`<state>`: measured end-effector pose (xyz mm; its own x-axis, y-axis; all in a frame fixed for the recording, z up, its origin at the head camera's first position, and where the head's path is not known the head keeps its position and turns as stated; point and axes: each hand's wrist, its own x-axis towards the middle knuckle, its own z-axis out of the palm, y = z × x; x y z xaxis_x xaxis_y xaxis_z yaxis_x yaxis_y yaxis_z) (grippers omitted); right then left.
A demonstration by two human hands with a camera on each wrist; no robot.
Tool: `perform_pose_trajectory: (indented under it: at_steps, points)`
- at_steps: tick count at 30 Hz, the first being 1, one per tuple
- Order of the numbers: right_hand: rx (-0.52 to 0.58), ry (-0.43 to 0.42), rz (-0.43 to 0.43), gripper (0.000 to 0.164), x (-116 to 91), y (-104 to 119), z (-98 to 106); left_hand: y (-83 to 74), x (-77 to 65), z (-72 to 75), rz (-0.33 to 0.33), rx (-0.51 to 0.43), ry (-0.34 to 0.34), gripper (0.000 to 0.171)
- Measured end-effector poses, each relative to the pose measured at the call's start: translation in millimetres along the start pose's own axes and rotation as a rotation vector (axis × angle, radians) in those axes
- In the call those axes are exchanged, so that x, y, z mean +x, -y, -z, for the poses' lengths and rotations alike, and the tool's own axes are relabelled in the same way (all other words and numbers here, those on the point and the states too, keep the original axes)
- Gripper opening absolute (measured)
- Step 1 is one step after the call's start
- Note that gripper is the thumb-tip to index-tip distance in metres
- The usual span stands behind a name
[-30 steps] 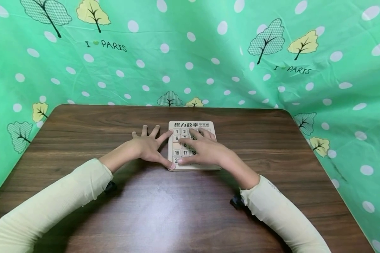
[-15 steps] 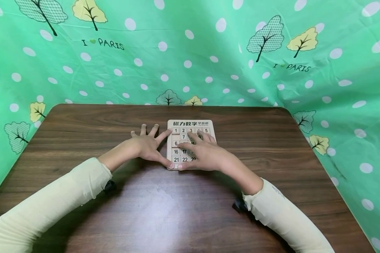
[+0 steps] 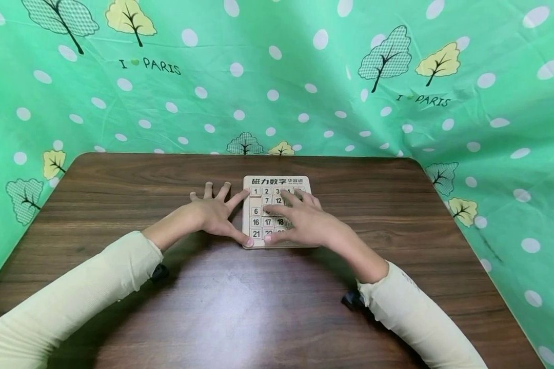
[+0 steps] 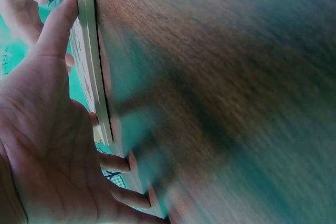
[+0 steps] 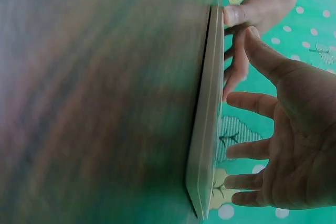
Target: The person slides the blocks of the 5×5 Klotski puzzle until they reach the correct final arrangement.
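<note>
A pale number slide puzzle point(image 3: 246, 218) lies flat on the table, its numbered tiles set in rows below a printed Chinese heading. My left hand point(image 3: 209, 215) has spread fingers, with thumb and index fingertip touching the board's left edge. Above the tiles is my right hand point(image 3: 310, 223), fingers extended, index fingertip at the tile beside tile 6 point(image 3: 256, 211). An open slot shows between tile 1 point(image 3: 256, 191) and tile 6. That hand covers most right-side tiles. In the right wrist view, the board's side point(image 5: 206, 119) stands left of the extended fingers point(image 5: 249, 149).
The dark wood-grain table point(image 3: 221, 307) has rounded far corners. Behind and beside it hangs a green polka-dot cloth point(image 3: 258, 66) printed with trees. Pale sleeves cover both forearms, and a dark device point(image 3: 353, 300) shows beneath the right wrist.
Tile 6 has slid one row toward me, leaving the slot above it. The right hand has since shifted slightly right. The left hand has stayed at the board's edge.
</note>
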<state>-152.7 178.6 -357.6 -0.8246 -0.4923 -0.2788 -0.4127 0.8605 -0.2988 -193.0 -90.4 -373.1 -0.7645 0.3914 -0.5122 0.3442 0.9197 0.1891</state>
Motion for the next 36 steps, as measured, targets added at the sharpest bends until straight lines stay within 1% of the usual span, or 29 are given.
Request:
perform_pose_trajectory:
  at_steps: [6, 12, 19, 24, 29, 32, 36]
  points:
    - [0.010, -0.019, -0.033, 0.082, 4, -9, 9, -0.1, 1.6, 1.7, 0.006, 0.005, -0.006, 0.141]
    - [0.008, -0.012, -0.043, 0.082, 8, -12, 12, -1.7, 2.2, 5.6, 0.001, 0.004, -0.007, 0.142]
    - [-0.007, -0.002, -0.038, 0.082, 13, -8, 10, -1.7, 1.3, 7.3, -0.003, -0.006, 0.003, 0.144]
    - [-0.006, 0.011, -0.016, 0.083, 18, -3, 7, -0.8, 0.7, 4.5, 0.000, 0.006, 0.015, 0.142]
    - [0.002, 0.027, -0.002, 0.083, 22, 3, 3, 0.6, 1.1, 0.7, -0.003, 0.006, 0.010, 0.142]
    - [0.009, 0.036, -0.001, 0.085, 21, 4, 2, 0.7, 0.4, 0.3, -0.004, 0.005, 0.008, 0.143]
    - [0.013, 0.032, -0.006, 0.086, 15, 2, 3, 0.3, -0.1, 0.7, -0.004, 0.003, 0.010, 0.143]
